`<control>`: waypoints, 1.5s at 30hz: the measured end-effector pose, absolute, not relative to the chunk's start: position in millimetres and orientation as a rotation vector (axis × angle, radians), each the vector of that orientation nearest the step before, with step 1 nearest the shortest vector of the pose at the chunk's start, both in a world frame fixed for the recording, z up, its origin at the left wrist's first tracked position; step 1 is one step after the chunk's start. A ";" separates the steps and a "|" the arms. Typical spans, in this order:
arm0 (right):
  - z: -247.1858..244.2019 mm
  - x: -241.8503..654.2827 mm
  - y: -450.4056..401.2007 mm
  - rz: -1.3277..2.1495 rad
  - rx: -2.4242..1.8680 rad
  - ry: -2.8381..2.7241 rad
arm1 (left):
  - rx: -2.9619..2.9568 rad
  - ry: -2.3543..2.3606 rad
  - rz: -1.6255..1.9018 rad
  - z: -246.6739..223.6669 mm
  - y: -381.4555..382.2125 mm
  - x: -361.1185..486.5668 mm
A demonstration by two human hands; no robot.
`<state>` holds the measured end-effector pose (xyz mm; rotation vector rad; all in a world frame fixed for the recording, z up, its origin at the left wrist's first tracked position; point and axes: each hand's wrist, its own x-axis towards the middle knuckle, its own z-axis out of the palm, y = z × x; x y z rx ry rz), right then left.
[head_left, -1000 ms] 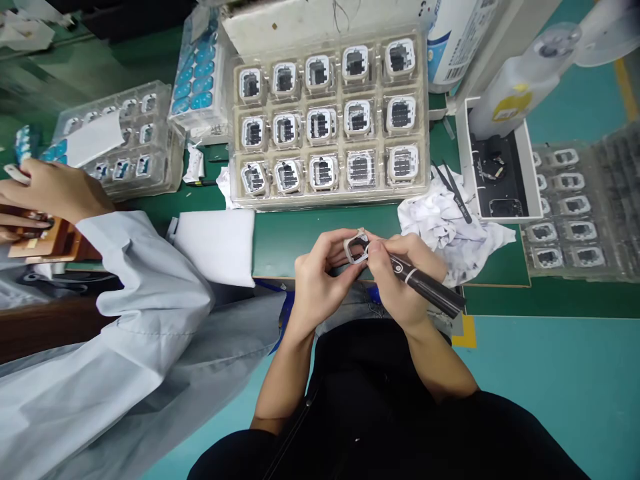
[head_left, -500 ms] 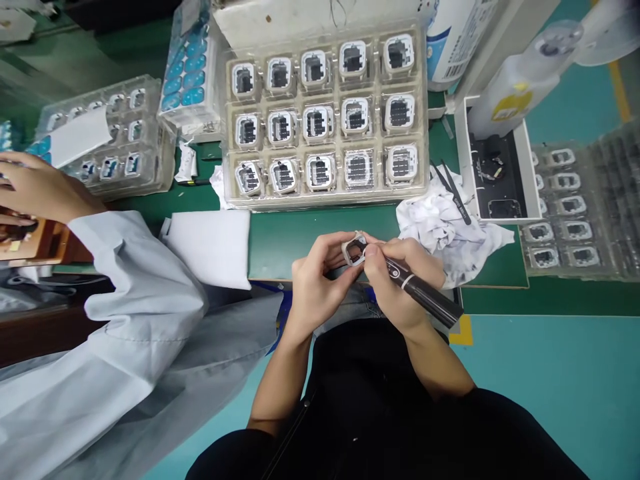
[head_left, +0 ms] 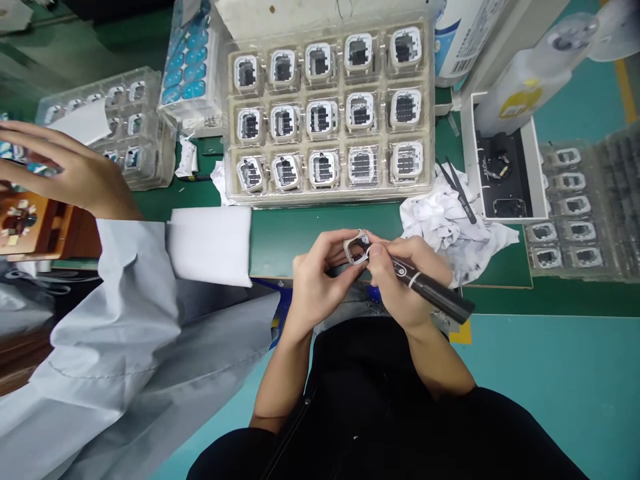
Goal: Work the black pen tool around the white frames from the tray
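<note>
Left hand point(head_left: 320, 283) pinching frame point(head_left: 347, 250), right hand point(head_left: 400, 283) gripping dark tool point(head_left: 436, 295); co-worker's hand point(head_left: 83, 175) since shifted

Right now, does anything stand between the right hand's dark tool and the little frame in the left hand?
Nothing visible does: the right hand holds the dark tool at the little frame in the left hand; tip contact is unclear.
</note>
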<state>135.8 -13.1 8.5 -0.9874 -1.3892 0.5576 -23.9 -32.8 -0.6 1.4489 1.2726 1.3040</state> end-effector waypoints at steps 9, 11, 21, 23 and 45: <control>-2.5 138.5 -15.6 0.647 -0.981 -1.303 | 1.262 1.210 1.256 4.8 -28.6 -29.3; -3.7 137.8 -15.3 0.653 -0.976 -1.278 | 1.268 1.206 1.259 3.4 -28.6 -30.5; -3.3 138.7 -14.3 0.704 -0.891 -1.230 | 1.303 1.175 1.250 2.0 -26.6 -33.2; -1.8 138.9 -14.1 0.711 -0.870 -1.235 | 1.313 1.197 1.248 2.6 -25.2 -33.0; -7.9 138.0 -15.5 0.625 -0.836 -1.096 | 1.548 1.300 1.443 -9.6 -26.4 -30.3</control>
